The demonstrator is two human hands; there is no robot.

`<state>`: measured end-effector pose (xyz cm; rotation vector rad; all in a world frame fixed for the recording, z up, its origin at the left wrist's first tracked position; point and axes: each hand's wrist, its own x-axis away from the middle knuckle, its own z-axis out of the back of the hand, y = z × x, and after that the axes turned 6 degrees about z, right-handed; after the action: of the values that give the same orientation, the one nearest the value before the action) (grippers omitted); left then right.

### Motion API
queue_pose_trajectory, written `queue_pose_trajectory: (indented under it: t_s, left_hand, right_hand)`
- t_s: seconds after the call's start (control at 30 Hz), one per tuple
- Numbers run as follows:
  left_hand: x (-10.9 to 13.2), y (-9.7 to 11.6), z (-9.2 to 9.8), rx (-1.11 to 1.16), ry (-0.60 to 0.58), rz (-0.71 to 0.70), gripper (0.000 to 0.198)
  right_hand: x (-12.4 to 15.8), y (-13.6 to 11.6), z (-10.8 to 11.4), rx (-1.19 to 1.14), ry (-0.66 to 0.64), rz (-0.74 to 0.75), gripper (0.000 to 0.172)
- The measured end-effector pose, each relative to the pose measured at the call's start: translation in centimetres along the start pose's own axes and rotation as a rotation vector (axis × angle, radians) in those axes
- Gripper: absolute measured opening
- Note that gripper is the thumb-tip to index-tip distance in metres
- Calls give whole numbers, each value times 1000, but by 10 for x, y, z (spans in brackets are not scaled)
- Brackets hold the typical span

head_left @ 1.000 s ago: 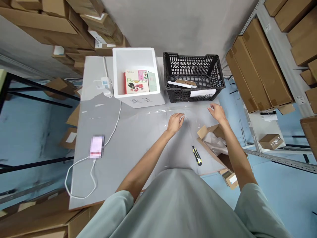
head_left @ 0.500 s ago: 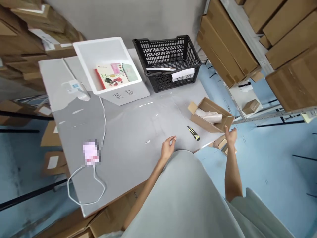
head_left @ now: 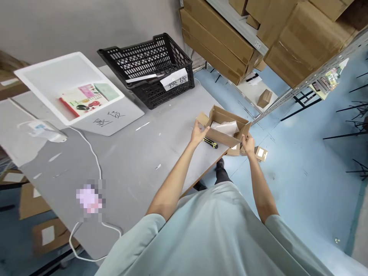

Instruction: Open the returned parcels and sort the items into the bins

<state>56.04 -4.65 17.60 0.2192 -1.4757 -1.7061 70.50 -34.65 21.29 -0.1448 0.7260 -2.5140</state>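
An opened cardboard box is gripped at both ends at the table's right corner. My left hand is closed on its left end by a raised flap, thumb on the near wall. At the other end, my right hand grips the right wall. Inside the box lies a crumpled whitish wrapping; whether it covers something cannot be seen. A black and yellow utility knife rests on the table just below my left hand, partly hidden by the box.
The grey table carries a white bin with books, a black crate, a power strip and a white cable. Small cartons lie on the floor to the right. A shelf with large boxes stands behind.
My left hand has moved from the table's near edge to the box's left end and taken hold. My right hand stays at the right end. The view has turned to the right.
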Motion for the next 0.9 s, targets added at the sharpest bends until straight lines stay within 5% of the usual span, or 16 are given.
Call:
queue_pose_trajectory:
  t_s: [0.13, 0.23, 0.33, 0.67, 0.9]
  left_hand:
    - [0, -3, -24, -17, 85, -49, 113]
    - [-4, -4, -32, -94, 146, -129, 90]
    - [-7, -4, -32, -181, 199, -160, 71]
    - [5, -3, -25, -375, 250, -125, 73]
    - [13, 17, -28, -509, 204, -168, 65]
  right_hand:
    - [2, 22, -14, -236, 68, 16, 89]
    - [-1, 36, -22, -316, 52, 76, 89]
    - [-13, 49, -20, -419, 43, 95, 77]
    - [-123, 59, -9, -442, -11, 99, 49]
    - [-124, 55, -30, -557, 26, -70, 64]
